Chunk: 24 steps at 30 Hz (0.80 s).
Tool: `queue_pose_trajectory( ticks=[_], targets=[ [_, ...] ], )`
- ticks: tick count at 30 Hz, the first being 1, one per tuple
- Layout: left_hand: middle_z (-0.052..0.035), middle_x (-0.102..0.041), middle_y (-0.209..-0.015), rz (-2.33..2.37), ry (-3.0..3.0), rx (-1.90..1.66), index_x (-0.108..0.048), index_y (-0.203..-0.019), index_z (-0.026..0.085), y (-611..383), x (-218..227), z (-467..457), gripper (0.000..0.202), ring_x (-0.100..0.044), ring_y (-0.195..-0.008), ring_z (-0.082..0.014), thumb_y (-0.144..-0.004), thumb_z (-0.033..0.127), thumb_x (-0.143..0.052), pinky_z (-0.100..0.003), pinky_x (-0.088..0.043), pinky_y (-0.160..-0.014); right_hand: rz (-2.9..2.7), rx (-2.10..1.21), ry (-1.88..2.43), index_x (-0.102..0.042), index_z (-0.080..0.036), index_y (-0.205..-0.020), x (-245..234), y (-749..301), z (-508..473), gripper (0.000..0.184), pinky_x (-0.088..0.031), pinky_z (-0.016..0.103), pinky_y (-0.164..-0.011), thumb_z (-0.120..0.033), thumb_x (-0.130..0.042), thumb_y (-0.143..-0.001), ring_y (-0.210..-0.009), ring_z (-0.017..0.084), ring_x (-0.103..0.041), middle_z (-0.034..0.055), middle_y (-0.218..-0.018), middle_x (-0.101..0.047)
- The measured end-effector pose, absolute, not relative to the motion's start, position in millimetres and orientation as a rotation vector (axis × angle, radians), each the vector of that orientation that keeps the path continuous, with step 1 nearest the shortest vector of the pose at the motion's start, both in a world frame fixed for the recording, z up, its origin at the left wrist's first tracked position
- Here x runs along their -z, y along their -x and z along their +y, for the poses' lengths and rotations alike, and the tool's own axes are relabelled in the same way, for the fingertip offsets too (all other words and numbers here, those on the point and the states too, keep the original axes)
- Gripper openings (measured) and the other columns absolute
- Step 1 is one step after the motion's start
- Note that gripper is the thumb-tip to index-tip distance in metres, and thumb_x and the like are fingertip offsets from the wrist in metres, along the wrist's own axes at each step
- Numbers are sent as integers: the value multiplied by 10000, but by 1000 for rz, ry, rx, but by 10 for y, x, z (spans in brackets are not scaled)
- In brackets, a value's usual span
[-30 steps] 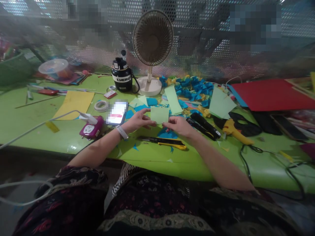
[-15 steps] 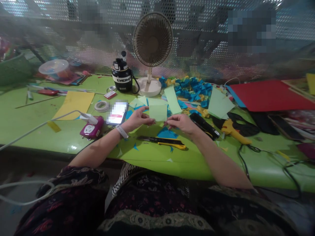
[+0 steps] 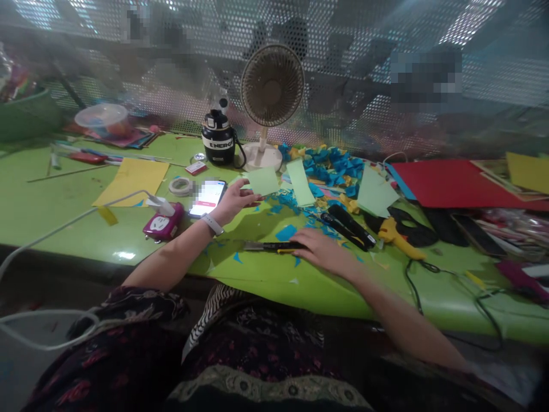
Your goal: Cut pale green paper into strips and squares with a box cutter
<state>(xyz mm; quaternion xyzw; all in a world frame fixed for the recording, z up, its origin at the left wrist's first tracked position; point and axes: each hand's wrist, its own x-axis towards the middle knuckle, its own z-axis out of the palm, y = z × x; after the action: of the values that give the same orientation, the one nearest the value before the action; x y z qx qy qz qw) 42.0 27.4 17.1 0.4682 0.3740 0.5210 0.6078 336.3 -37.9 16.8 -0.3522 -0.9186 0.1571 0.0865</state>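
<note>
Head view, one moment at the craft bench.

Green table (image 3: pixel 51 212): fills the width of the view. Desk fan (image 3: pixel 272 94) stands upright at its far edge against the perforated screen; all places below are taken from the fan.

Red sheet (image 3: pixel 454 183): flat on the table, well to the right of the fan.

Yellow sheet (image 3: pixel 132 180): flat, left of the fan and nearer the person.

Blue paper scraps (image 3: pixel 334 163): loose heap just right of the fan's base, mixed with yellow bits.

Black jug (image 3: pixel 219 140): upright, just left of the fan's base.

Left hand (image 3: pixel 234 200): raised in front of the fan, a little to its left. Thumb and fingers are pinched together on the left edge of a pale green paper square (image 3: pixel 262 181). The square is lifted clear of the table and sits nearly straight in front of the fan's base.

Right hand (image 3: pixel 321 252): palm down, further in front of the fan and slightly to its right, near the table's front edge. Fingers lie over the right end of the utility knife (image 3: pixel 270 246). Cannot tell whether they curl around it or only rest on top.

Utility knife: flat on the table, lengthwise left to right, straight in front of the fan and nearer the person than the paper square.

Phone (image 3: pixel 208 197): screen lit, in front and left of the fan, just beside the left wrist.

Pink plug adapter (image 3: pixel 163 223): further left of the fan than the phone, white cable attached.

Tape roll (image 3: pixel 180 185): flat, left of the fan, between yellow sheet and phone.
</note>
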Motion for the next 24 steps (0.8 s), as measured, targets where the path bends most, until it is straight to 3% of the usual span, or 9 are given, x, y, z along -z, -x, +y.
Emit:
queue_pose_trajectory(
  ticks=[9,14,19,24],
  targets=[
    [-13,-771,-867,799,-1150,-1112,-538,-1231,163,-376,-167,285,556,-784,-882,-168,-767,77,-832,-289,-613,-850,-2446,-130,1305,-746,-227,-1224,60,-3676,228,397,-516,517,-999,-469,-503,-1022,-1118,335,-651,157,-1154,-724],
    [-31,-754,-836,882,-1031,-919,-537,-1284,154,-339,-97,288,605,-796,-835,-211,-771,32,-834,-326,-646,-792,-2284,-3,1374,-720,-184,-1299,-17,-3857,44,525,-495,528,-1017,-543,-441,-1036,-1135,358,-630,186,-1171,-701],
    [-91,-773,-909,857,-967,-712,-583,-1288,140,-342,54,279,631,-799,-854,-242,-735,51,-876,-318,-658,-727,-2296,48,1422,-703,-198,-1340,31,-3979,-171,500,-512,512,-985,-494,-429,-1044,-1102,349,-623,177,-1139,-679],
    [-66,-774,-911,783,-992,-638,-592,-1331,184,-327,121,265,709,-804,-859,-247,-704,93,-910,-297,-660,-702,-2254,118,1431,-707,-223,-1342,137,-3963,-175,458,-533,507,-955,-436,-443,-1034,-1090,348,-612,161,-1110,-669]
  ],
)
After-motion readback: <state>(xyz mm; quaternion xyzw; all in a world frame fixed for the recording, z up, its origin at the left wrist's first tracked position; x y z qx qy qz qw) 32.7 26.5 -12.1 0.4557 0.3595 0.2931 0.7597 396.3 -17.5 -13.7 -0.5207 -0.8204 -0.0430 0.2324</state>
